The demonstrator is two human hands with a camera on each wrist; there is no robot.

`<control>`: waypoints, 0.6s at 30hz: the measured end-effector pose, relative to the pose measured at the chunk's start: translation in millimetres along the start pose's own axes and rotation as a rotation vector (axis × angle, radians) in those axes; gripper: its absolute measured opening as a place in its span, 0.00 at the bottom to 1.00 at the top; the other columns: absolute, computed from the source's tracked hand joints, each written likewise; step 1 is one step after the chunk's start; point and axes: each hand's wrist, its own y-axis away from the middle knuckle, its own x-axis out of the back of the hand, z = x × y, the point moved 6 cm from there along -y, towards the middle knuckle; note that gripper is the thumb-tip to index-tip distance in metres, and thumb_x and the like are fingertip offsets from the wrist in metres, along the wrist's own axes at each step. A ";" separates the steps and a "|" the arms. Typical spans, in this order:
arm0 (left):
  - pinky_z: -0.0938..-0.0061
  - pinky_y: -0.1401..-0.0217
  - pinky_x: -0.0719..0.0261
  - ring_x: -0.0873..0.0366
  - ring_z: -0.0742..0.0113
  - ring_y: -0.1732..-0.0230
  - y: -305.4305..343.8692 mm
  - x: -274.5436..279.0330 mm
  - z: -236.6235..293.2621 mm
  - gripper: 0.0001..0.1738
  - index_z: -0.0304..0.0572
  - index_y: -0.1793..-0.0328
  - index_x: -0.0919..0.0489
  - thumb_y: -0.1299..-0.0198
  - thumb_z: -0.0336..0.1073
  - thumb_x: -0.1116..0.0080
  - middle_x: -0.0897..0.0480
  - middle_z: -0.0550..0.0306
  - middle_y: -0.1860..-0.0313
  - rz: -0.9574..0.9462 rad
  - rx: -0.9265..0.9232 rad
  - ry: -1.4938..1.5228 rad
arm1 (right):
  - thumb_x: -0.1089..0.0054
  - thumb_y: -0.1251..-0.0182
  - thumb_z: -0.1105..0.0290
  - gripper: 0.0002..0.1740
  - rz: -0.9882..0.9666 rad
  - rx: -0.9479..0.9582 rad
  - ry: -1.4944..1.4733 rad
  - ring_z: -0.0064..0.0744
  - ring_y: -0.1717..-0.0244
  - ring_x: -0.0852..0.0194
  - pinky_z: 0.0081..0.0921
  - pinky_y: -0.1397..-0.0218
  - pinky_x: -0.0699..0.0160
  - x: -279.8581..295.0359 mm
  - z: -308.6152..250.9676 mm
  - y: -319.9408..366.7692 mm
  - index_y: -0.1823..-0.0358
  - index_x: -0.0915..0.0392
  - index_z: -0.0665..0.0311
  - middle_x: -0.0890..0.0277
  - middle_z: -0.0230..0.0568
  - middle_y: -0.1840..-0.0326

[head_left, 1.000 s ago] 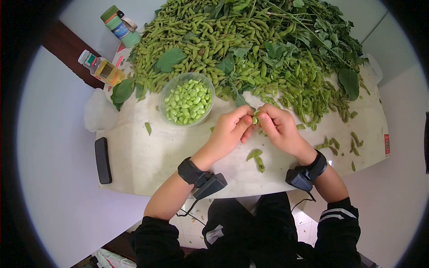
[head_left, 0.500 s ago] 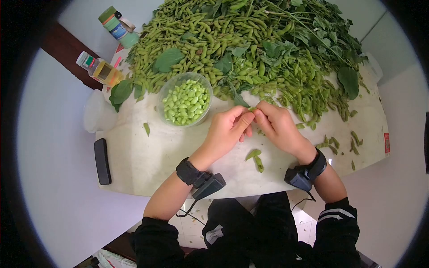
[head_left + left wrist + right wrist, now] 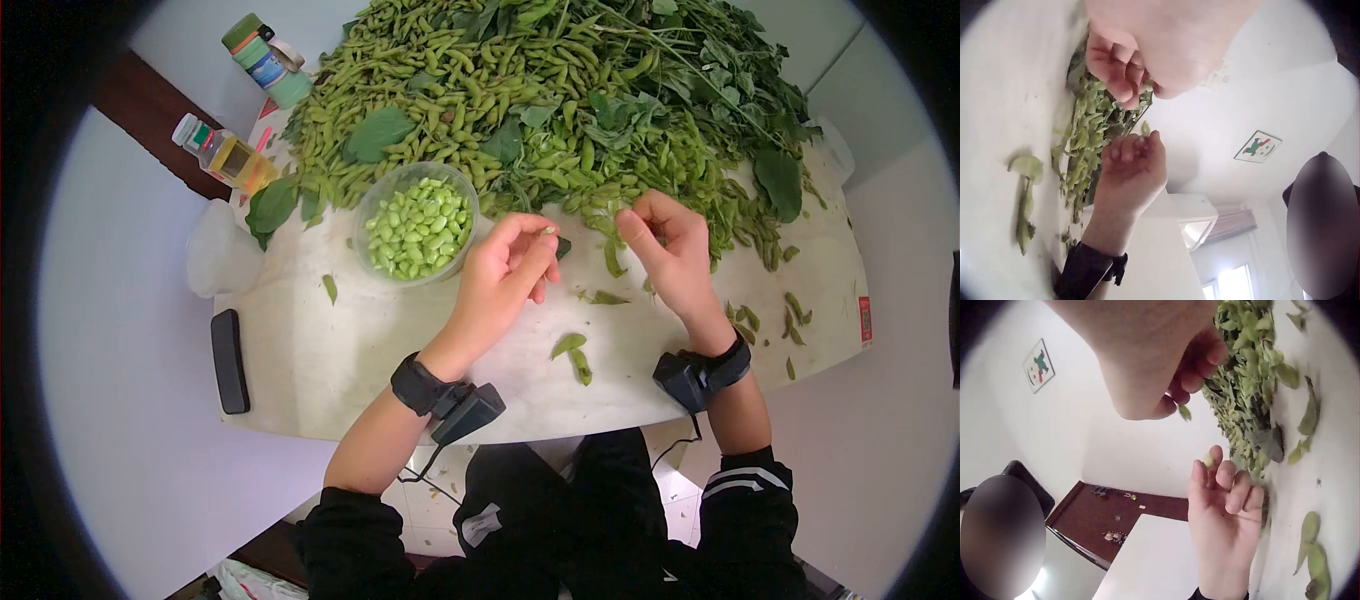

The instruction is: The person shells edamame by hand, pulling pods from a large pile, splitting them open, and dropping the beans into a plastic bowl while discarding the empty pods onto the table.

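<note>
My left hand (image 3: 505, 265) is just right of the clear plastic bowl (image 3: 359, 228), which is filled with shelled green beans (image 3: 415, 230). Its thumb and index finger pinch one pale green bean (image 3: 1209, 460), plain in the right wrist view. Over the near edge of the pod heap, my right hand (image 3: 680, 260) pinches a small green pod piece (image 3: 1185, 413) between thumb and fingers. Below the hands, two soybean pods (image 3: 572, 352) lie on the table, and another pod (image 3: 606, 298) lies between them and the heap.
A big heap of soybean pods (image 3: 450, 90) with leafy stems covers the table's far side. At the left stand a green bottle (image 3: 270, 68), an oil bottle (image 3: 232, 160) and a translucent tub (image 3: 222, 250); a black phone (image 3: 229, 360) lies nearer. Loose pods (image 3: 740, 322) lie at the right.
My hands were together at a pod. Now they are apart: the right has moved up and right with the pod piece, and the left has drawn slightly back with a bean.
</note>
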 end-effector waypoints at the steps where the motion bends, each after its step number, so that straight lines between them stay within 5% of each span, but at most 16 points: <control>1: 0.87 0.80 0.36 0.34 0.81 0.83 0.1 -0.1 0.0 0.10 0.35 0.58 0.30 0.38 0.35 0.53 0.26 0.60 0.78 0.001 0.002 0.001 | 0.45 0.42 0.70 0.12 -0.001 -0.002 0.000 0.11 0.86 0.49 0.16 0.83 0.49 0.3 1.9 -0.4 0.80 0.32 0.68 0.39 0.24 0.88; 4: 0.87 0.80 0.36 0.34 0.81 0.83 -0.3 -0.6 -1.3 0.10 0.34 0.57 0.31 0.40 0.33 0.51 0.26 0.60 0.78 -0.007 0.016 0.012 | 0.45 0.42 0.70 0.11 0.011 -0.047 -0.061 0.11 0.84 0.47 0.15 0.83 0.49 3.0 9.4 -1.1 0.79 0.31 0.68 0.38 0.25 0.85; 7: 0.87 0.81 0.36 0.34 0.81 0.83 -0.8 0.3 -2.1 0.10 0.34 0.57 0.31 0.40 0.33 0.51 0.27 0.60 0.79 -0.004 0.007 0.019 | 0.46 0.42 0.70 0.08 -0.230 -0.074 -0.167 0.12 0.81 0.41 0.15 0.80 0.43 -11.5 4.5 2.6 0.74 0.29 0.68 0.33 0.27 0.81; 9: 0.87 0.81 0.36 0.34 0.81 0.83 -1.5 2.8 -3.0 0.10 0.34 0.57 0.31 0.40 0.34 0.51 0.27 0.61 0.79 0.033 0.023 0.006 | 0.49 0.40 0.69 0.07 -0.615 -0.268 -0.293 0.16 0.77 0.34 0.17 0.76 0.36 -33.8 0.1 16.9 0.69 0.28 0.67 0.29 0.32 0.76; 12: 0.87 0.80 0.35 0.34 0.81 0.81 -1.5 2.8 -1.4 0.09 0.36 0.56 0.29 0.39 0.33 0.53 0.27 0.62 0.79 0.030 0.016 0.023 | 0.52 0.39 0.68 0.10 -0.828 -0.260 -0.220 0.23 0.74 0.28 0.21 0.72 0.31 -50.0 2.5 28.6 0.65 0.27 0.68 0.27 0.37 0.74; 16: 0.87 0.81 0.35 0.34 0.81 0.82 -1.5 3.2 -1.8 0.09 0.36 0.56 0.29 0.39 0.33 0.53 0.27 0.62 0.79 0.033 0.017 -0.001 | 0.52 0.41 0.68 0.10 -0.679 -0.052 -0.045 0.30 0.75 0.27 0.25 0.72 0.31 -45.3 10.4 19.8 0.66 0.27 0.68 0.27 0.41 0.75; 18: 0.86 0.81 0.36 0.34 0.81 0.83 -1.6 2.8 -0.5 0.10 0.34 0.58 0.30 0.39 0.35 0.51 0.26 0.61 0.79 0.019 0.011 0.013 | 0.50 0.44 0.73 0.07 -0.287 0.009 0.374 0.26 0.74 0.30 0.22 0.71 0.32 -20.2 7.8 3.4 0.66 0.26 0.69 0.27 0.40 0.74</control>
